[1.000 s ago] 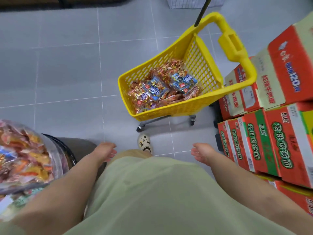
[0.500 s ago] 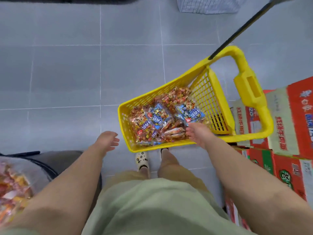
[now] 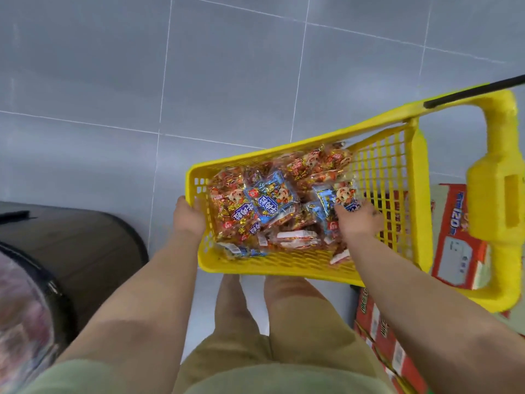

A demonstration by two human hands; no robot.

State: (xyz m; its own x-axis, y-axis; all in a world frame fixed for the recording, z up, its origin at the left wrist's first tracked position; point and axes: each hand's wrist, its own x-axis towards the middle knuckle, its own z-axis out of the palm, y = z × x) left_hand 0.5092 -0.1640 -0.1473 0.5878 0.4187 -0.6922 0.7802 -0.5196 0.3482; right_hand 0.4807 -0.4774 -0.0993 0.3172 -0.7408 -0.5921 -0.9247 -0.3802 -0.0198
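Cart (image 3: 272, 267) stands on the floor just ahead of the legs, and the left hand (image 3: 189, 217) curls its fingers over the near left corner of the rim. Packets (image 3: 272, 206) all lie heaped inside, none lifted out yet. The right hand (image 3: 356, 221) rests on a blue packet (image 3: 345, 199) at the heap's right; I cannot tell whether it grips.

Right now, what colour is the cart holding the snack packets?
The cart is bright yellow, clearest in the head view.
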